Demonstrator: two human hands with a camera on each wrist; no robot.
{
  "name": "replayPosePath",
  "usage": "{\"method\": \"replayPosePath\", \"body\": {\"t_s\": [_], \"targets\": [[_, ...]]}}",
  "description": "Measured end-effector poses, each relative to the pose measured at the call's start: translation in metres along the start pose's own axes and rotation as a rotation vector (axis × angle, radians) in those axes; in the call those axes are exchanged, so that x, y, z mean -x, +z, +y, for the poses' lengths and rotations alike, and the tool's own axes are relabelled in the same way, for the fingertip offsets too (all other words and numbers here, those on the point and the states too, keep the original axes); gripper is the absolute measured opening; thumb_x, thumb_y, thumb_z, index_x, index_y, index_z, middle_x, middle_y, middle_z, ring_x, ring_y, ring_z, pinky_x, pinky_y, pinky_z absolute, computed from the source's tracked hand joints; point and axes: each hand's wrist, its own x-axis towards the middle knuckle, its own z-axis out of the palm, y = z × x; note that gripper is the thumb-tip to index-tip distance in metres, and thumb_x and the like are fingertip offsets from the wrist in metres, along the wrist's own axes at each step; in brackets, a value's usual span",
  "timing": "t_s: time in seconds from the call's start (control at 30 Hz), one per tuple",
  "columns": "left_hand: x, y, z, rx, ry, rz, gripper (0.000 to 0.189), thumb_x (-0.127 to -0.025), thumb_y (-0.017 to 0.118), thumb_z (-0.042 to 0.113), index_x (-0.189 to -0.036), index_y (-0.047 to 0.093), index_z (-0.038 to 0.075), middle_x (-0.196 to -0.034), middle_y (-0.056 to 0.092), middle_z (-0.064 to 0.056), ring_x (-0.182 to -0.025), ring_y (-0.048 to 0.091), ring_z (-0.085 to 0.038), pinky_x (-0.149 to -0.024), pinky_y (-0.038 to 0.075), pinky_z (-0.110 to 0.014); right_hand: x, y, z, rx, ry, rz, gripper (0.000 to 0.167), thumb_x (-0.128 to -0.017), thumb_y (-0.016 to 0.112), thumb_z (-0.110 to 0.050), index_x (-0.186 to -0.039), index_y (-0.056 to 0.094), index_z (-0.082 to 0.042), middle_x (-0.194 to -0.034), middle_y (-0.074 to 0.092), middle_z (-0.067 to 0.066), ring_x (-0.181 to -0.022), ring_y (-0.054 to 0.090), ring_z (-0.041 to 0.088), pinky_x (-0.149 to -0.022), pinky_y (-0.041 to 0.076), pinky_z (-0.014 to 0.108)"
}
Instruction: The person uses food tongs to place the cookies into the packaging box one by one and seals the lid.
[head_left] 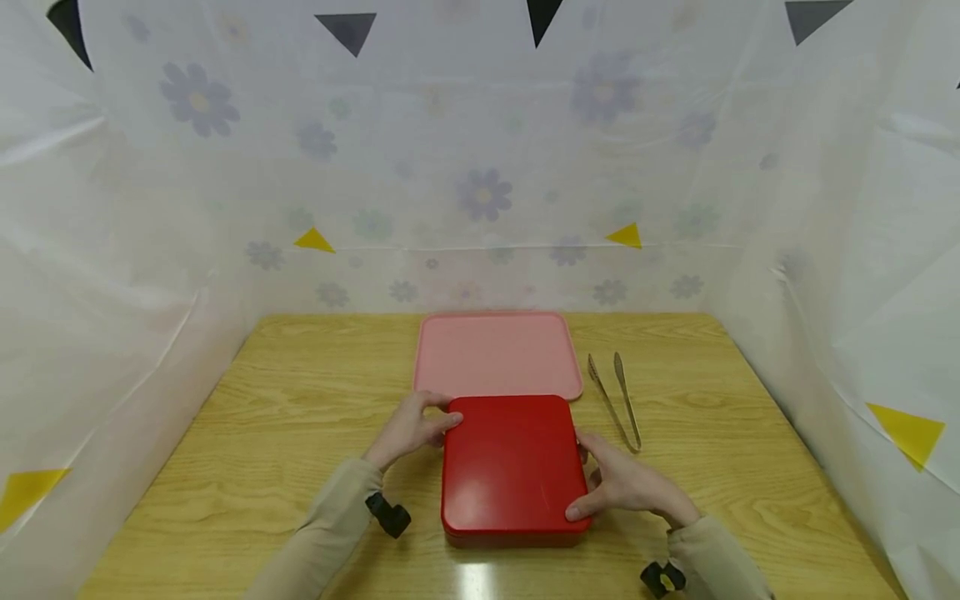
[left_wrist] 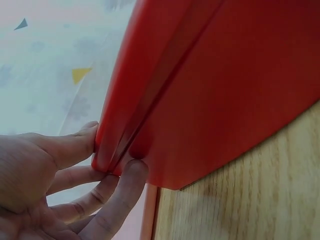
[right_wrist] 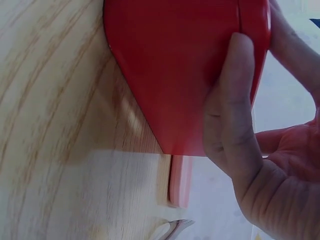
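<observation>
A square red box (head_left: 517, 540) with a flat red lid (head_left: 513, 467) sits on the table between both hands. My left hand (head_left: 415, 427) grips the far left corner, its thumb on the lid's upper edge. In the left wrist view, fingertips (left_wrist: 134, 167) touch the side just under the lid's seam. On the right side, my right hand (head_left: 626, 482) holds the lid near its front corner with the thumb on top. One finger (right_wrist: 239, 65) reaches the seam in the right wrist view. The lid lies on the box, and the contents are hidden.
Behind the box lies a pink tray (head_left: 495, 354), its near edge close to the box. Metal tongs (head_left: 617, 408) lie spread to the right of it. White patterned sheeting (head_left: 480, 150) encloses the wooden table (head_left: 322, 375) at the back and both sides.
</observation>
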Motion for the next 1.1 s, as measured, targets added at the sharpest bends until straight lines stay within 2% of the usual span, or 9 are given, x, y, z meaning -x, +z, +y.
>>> {"method": "replayPosePath", "body": {"t_s": [0.1,0.17,0.33,0.47,0.53,0.7,0.83,1.0,1.1], "targets": [[0.002,0.0,-0.001,-0.06,0.037,-0.041,0.043,-0.093,0.071,0.024,-0.129,0.064,0.001,-0.127,0.058,-0.022,-0.077,0.071,-0.016,-0.073,0.061,-0.034,0.0,0.001,0.001,-0.031,0.013,-0.013,0.101,-0.077,0.086,-0.017,-0.152,0.022,0.004,-0.12,0.042,0.025,-0.077,0.067,0.025,-0.06,0.059,0.04],[0.004,0.0,-0.001,-0.106,0.05,-0.076,0.058,-0.089,0.075,0.029,-0.138,0.058,0.001,-0.129,0.055,-0.02,-0.083,0.07,-0.017,-0.076,0.059,-0.033,0.0,0.001,0.001,-0.045,0.015,-0.018,0.102,-0.078,0.086,-0.016,-0.153,0.021,0.004,-0.12,0.042,0.025,-0.076,0.067,0.026,-0.06,0.059,0.043],[0.016,-0.001,-0.005,-0.107,0.024,-0.213,0.117,-0.076,0.087,0.038,-0.162,0.013,0.006,-0.158,0.029,-0.018,-0.114,0.058,-0.024,-0.093,0.053,-0.039,0.0,0.001,0.0,-0.044,0.002,-0.014,0.105,-0.077,0.086,-0.016,-0.155,0.017,0.002,-0.12,0.043,0.025,-0.075,0.067,0.025,-0.059,0.059,0.043],[0.024,-0.001,-0.007,-0.078,0.038,-0.333,0.138,-0.071,0.09,0.038,-0.162,-0.01,0.013,-0.169,0.005,-0.015,-0.141,0.041,-0.034,-0.114,0.041,-0.05,0.0,0.002,0.001,-0.033,-0.004,-0.008,0.111,-0.077,0.086,-0.015,-0.157,0.012,0.001,-0.119,0.044,0.024,-0.072,0.066,0.024,-0.058,0.058,0.041],[0.027,-0.001,-0.007,-0.098,0.062,-0.37,0.143,-0.069,0.091,0.04,-0.16,-0.016,0.014,-0.17,-0.007,-0.014,-0.152,0.022,-0.038,-0.121,0.028,-0.056,0.001,0.002,0.001,-0.038,-0.001,-0.01,0.113,-0.077,0.086,-0.015,-0.158,0.009,0.001,-0.118,0.044,0.024,-0.07,0.065,0.023,-0.058,0.058,0.043],[0.029,-0.001,-0.007,-0.155,0.072,-0.396,0.149,-0.066,0.092,0.042,-0.158,-0.022,0.019,-0.167,-0.024,-0.012,-0.156,-0.013,-0.036,-0.123,0.01,-0.062,0.001,0.001,0.0,-0.068,0.002,-0.026,0.114,-0.079,0.085,-0.015,-0.159,0.005,0.001,-0.122,0.043,0.027,-0.065,0.066,0.021,-0.056,0.058,0.048],[0.029,0.001,-0.007,-0.162,0.048,-0.398,0.15,-0.066,0.093,0.039,-0.158,-0.023,0.02,-0.166,-0.027,-0.01,-0.156,-0.015,-0.034,-0.124,0.013,-0.06,0.0,0.001,0.0,-0.076,-0.007,-0.037,0.114,-0.079,0.085,-0.015,-0.159,0.005,0.001,-0.127,0.042,0.029,-0.06,0.065,0.021,-0.055,0.057,0.049],[0.029,0.002,-0.008,-0.168,0.034,-0.393,0.149,-0.066,0.093,0.038,-0.158,-0.023,0.021,-0.167,-0.028,-0.008,-0.156,-0.015,-0.033,-0.124,0.016,-0.058,-0.001,-0.001,-0.002,-0.063,-0.025,-0.04,0.11,-0.079,0.085,-0.015,-0.159,0.011,-0.001,-0.119,0.046,0.025,-0.058,0.065,0.023,-0.054,0.057,0.049],[0.028,0.001,-0.006,-0.184,0.025,-0.399,0.148,-0.066,0.093,0.039,-0.159,-0.021,0.02,-0.167,-0.027,-0.007,-0.156,-0.016,-0.033,-0.124,0.016,-0.058,-0.002,-0.002,-0.002,0.009,-0.047,-0.027,0.107,-0.079,0.085,-0.02,-0.158,0.016,-0.001,-0.115,0.049,0.021,-0.066,0.065,0.021,-0.057,0.058,0.042]]}}
